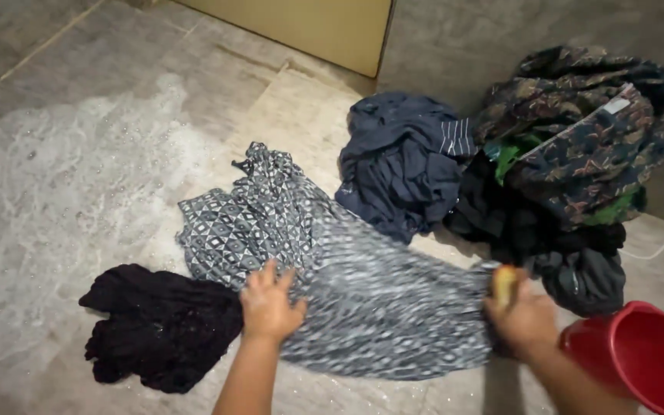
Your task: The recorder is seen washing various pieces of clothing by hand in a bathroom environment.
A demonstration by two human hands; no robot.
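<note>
So the grey patterned garment (332, 284) is spread flat on the wet floor (78, 192) mid-frame, pinned by the left hand (269, 307) with fingers splayed, while a yellowish soap bar or brush (504, 284) is gripped closed in the right hand (528, 319). Suds are seen at left; the dark pile (501, 177) at upper right looks unscrubbed, so plenty is probably left.
</note>
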